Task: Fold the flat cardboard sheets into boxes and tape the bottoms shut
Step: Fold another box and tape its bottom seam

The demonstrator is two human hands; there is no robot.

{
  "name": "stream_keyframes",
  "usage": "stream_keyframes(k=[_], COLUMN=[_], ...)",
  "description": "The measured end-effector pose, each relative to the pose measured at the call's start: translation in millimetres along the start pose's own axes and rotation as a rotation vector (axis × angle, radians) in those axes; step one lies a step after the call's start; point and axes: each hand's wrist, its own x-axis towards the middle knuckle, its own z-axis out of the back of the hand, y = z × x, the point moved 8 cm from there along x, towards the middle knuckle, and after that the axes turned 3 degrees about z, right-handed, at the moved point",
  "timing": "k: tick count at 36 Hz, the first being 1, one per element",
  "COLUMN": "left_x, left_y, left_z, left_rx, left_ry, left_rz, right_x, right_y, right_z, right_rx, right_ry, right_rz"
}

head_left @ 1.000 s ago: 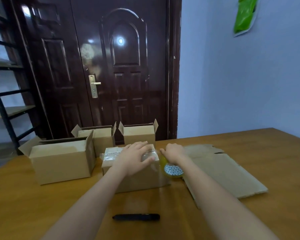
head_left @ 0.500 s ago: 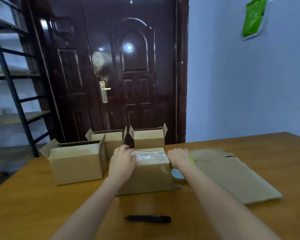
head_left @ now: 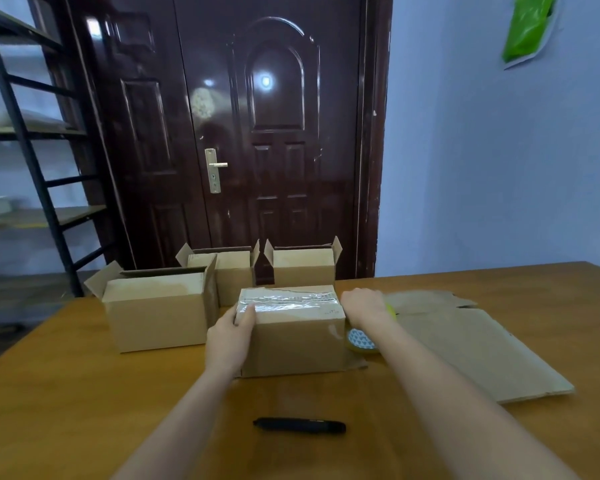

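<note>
Left hand point(head_left: 230, 336) grips taped box point(head_left: 293, 336) (right hand point(head_left: 366, 306) beside).

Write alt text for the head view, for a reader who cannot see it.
A person's left hand grips the left end of a taped box on a wooden table, while the right hand holds a tape roll at its right end. Three open boxes stand behind, flat cardboard lies to the right, and a black pen lies in front.

Single head-worn view, forward and down over the table point(head_left: 66, 393) toward the door point(head_left: 257, 133).
</note>
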Motion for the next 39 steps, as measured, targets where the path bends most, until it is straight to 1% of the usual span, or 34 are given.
stream_keyframes(k=[2, 4, 7, 9, 10, 12, 15, 17, 21, 23, 26, 28, 34, 37, 39], left_x=[0.1, 2.4, 8.1, 12.5, 14.5, 14.2, 5.3, 0.8, -0.5, -1.6, -3.6, -4.3, -5.4, -5.3, -4.7], left_y=[-7.8, -15.0, -24.2, -24.7, -22.2, -16.4, -8.1, -8.0, -2.5, -4.3, -10.8, -11.7, 4.5, 9.8, 8.6], left_z=[4.6, 9.0, 14.7, 15.3, 14.4, 11.0, 1.4, -2.8, 4.8, 6.1, 5.8, 5.6, 3.0, 1.0, -0.3], left_rx=[0.147, 0.342, 0.612, 0.739, 0.759, 0.656, 0.308, 0.173, 0.113, 0.104, 0.054, 0.019, -0.251, -0.291, -0.290], left_ry=[0.009, 0.026, 0.069, 0.118, 0.141, 0.171, 0.196, 0.183, 0.110, 0.107, 0.105, 0.097, 0.087, 0.071, 0.093], left_rz=[-0.093, -0.186, -0.284, -0.330, -0.331, -0.264, -0.067, -0.009, 0.111, 0.085, -0.002, -0.017, 0.156, 0.190, 0.190], right_x=[-0.1, 0.3, 1.9, 2.0, 1.3, 0.3, -0.7, -0.9, -1.7, -1.6, -1.9, -1.8, -0.1, 1.0, 2.0], right_y=[0.8, 2.0, 4.2, 5.4, 5.3, 4.8, 3.4, 3.1, 2.6, 2.6, 2.5, 2.4, 2.7, 2.9, 3.3], right_z=[0.8, 1.0, 2.9, 2.8, 2.9, 3.5, 3.7, 3.0, 2.8, 2.3, 2.9, 3.4, 1.9, 0.9, 0.3], right_rx=[-0.005, -0.004, 0.002, 0.010, 0.009, 0.008, 0.012, 0.013, 0.013, 0.010, 0.012, 0.011, 0.005, 0.011, 0.011], right_ry=[-0.002, 0.008, 0.021, 0.029, 0.030, 0.022, 0.010, 0.006, -0.006, -0.006, -0.006, -0.009, -0.001, 0.005, 0.006], right_rz=[0.008, 0.019, 0.030, 0.033, 0.035, 0.038, 0.039, 0.041, 0.037, 0.037, 0.035, 0.032, 0.028, 0.028, 0.032])
